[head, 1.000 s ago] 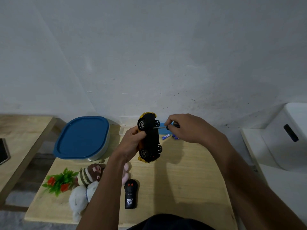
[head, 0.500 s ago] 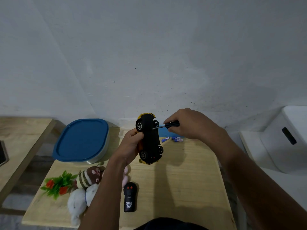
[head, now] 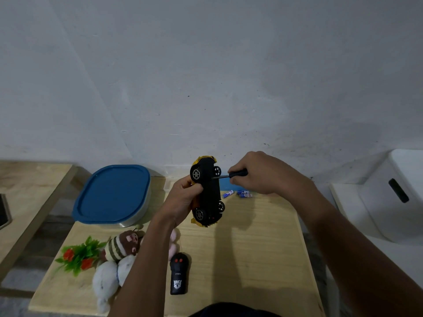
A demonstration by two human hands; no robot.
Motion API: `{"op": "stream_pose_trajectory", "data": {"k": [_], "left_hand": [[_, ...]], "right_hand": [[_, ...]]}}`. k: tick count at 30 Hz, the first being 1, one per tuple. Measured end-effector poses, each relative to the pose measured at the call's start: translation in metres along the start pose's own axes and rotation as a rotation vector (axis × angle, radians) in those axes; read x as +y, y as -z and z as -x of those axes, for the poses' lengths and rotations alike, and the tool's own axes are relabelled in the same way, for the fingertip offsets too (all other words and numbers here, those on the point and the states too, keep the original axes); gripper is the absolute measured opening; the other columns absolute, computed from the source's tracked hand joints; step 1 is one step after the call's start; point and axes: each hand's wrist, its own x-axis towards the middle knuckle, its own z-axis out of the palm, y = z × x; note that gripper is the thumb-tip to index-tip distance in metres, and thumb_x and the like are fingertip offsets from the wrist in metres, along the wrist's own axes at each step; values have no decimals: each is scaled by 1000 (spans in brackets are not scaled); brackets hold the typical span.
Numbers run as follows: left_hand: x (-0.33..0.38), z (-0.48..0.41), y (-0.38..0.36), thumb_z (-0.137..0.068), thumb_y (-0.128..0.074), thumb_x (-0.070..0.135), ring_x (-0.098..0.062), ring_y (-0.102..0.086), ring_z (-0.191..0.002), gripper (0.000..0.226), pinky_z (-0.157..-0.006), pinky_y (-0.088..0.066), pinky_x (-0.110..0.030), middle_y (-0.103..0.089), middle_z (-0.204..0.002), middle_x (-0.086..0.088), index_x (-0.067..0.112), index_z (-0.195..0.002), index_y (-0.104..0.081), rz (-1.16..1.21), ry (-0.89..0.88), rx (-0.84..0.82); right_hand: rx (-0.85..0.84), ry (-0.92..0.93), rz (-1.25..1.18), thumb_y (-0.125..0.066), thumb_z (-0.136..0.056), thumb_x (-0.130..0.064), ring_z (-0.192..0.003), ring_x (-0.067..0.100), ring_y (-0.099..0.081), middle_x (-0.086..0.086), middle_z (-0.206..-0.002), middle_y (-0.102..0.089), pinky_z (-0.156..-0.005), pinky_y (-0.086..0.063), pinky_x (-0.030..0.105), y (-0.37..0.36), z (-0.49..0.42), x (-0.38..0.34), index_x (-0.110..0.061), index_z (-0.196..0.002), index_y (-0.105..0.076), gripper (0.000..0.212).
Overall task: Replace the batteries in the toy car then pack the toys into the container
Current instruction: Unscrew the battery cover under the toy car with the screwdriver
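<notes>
Pale wooden table (head: 263, 259) standing against wall, grain running away from viewer. White plastered wall (head: 206, 76) filling upper view, showing small dark specks and scuffs. Second wooden table (head: 27, 186) sitting to left, apart from first, gap between them. Dark flat object (head: 3, 211) lying at its left edge, mostly cut off, identity unclear. White moulded plastic box (head: 375, 209) with dark slot handle resting at right on white ledge (head: 389, 255). Grey floor (head: 16, 281) showing below left.

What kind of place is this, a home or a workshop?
Probably a room at home: a wooden table against a bare white wall, with soft toys and a lidded container on it.
</notes>
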Motion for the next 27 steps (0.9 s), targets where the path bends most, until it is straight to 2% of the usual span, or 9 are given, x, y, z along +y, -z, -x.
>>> {"op": "stream_pose_trajectory", "data": {"k": [2,4,7,10,14,16,20,23,27], "left_hand": [[-1,0,0,-66,-68,22,-20,-69,-84,33,-71,-56,-30,-72,-86,-6,9,-96,-70,-15,-14,-8],[-1,0,0,-64,-69,26,-21,-69,-85,37,-73,-56,-31,-71,-88,-7,10,-97,-71,-28,-25,-10],[-1,0,1,-65,-69,28,-23,-68,-89,39,-75,-56,-32,-70,-91,-9,10,-99,-70,-50,-24,-10],[-1,1,2,-63,-69,27,-22,-69,-86,39,-73,-56,-32,-70,-88,-8,9,-97,-69,-35,-8,-18],[-2,0,2,-71,-65,16,-24,-68,-85,30,-72,-56,-32,-68,-88,-10,4,-98,-67,-30,17,-8],[-5,-1,4,-73,-62,14,-26,-67,-87,29,-73,-57,-35,-67,-89,-13,3,-100,-66,-17,27,11],[-9,-2,6,-71,-67,20,-30,-66,-92,38,-82,-57,-43,-66,-96,-17,2,-104,-66,2,33,20],[-9,-3,6,-78,-59,14,-25,-68,-86,26,-74,-57,-37,-69,-89,-11,5,-101,-67,15,24,32],[-4,-4,8,-75,-62,16,-22,-69,-81,30,-69,-57,-34,-70,-85,-8,5,-102,-67,32,25,24]], "right_hand": [[-45,-49,-131,-62,-90,-30,-66,15,-58,7,-84,-72,-61,-44,29,-1,-4,1,-21,-98,-78,20],[-73,-103,-255,-64,-90,-31,-69,14,-57,4,-80,-72,-65,-44,28,0,-6,2,-18,-97,-79,21],[-75,-120,-310,-64,-91,-31,-71,18,-60,0,-80,-72,-66,-45,29,-1,-6,2,-18,-99,-78,21],[-23,-34,-158,-61,-92,-30,-68,17,-58,5,-83,-72,-62,-42,29,-4,-3,1,-24,-100,-77,19],[144,98,274,-53,-96,-33,-86,19,-63,-4,-101,-70,-61,-37,26,-8,0,-4,-36,-119,-68,27],[188,168,385,-48,-98,-32,-85,19,-62,-4,-98,-66,-57,-33,25,-13,0,-8,-38,-121,-65,29],[185,150,303,-39,-98,-34,-79,20,-62,-5,-90,-64,-61,-42,28,-16,4,-6,-37,-114,-68,34],[178,169,322,-38,-101,-33,-80,18,-60,-5,-95,-61,-58,-40,27,-16,3,-4,-33,-114,-67,31],[212,176,289,-46,-100,-33,-87,15,-59,-5,-103,-61,-64,-40,26,-13,2,-6,-27,-116,-66,26]]}}
